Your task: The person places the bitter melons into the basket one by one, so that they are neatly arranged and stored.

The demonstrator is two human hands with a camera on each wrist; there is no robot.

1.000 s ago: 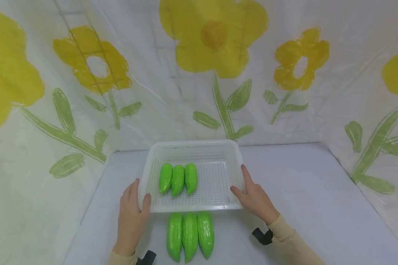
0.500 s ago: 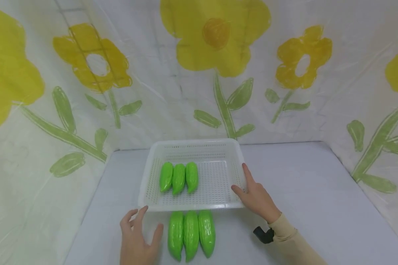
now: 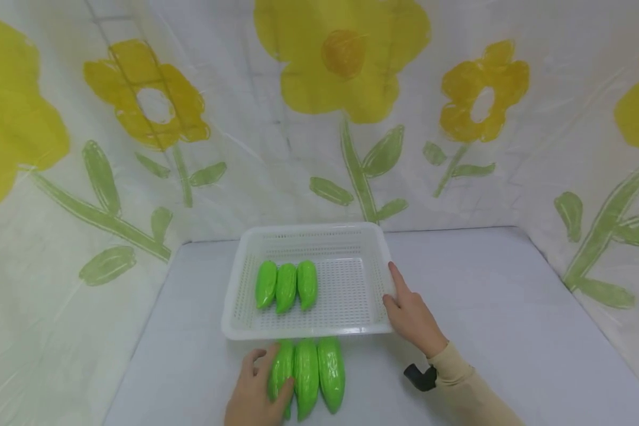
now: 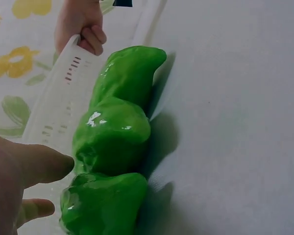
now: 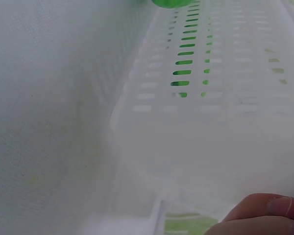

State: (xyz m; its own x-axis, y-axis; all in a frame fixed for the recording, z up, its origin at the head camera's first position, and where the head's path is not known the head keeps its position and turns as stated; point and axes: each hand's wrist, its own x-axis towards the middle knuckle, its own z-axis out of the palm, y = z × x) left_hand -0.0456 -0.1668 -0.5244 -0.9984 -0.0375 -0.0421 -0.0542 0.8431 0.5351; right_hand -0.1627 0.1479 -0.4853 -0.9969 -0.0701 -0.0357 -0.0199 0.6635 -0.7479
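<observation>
A white plastic basket (image 3: 309, 332) with slotted walls stands in the middle of the table. My right hand (image 3: 416, 322) grips its right rim; in the left wrist view, the curled fingers (image 4: 91, 40) show at the basket's corner. Three glossy green peppers, long and tapered, lie side by side in front of it: a left (image 3: 282, 370), a middle (image 3: 306, 378) and a right one (image 3: 331, 373). My left hand (image 3: 258, 387) is over the left pepper, thumb and fingers spread to either side, partly hiding it. In the left wrist view, the thumb (image 4: 44, 164) is right beside the peppers.
Inside the basket, three smaller green peppers (image 3: 286, 288) lie at the left, with bare basket floor (image 3: 343, 287) to their right. A white cloth wall (image 3: 234, 195) painted with yellow flowers rises behind and beside the table (image 3: 479, 284).
My left hand has let go of the basket's left rim and moved down and right to the left pepper. My right hand stays at the right rim; its thumb has drawn in toward it.
</observation>
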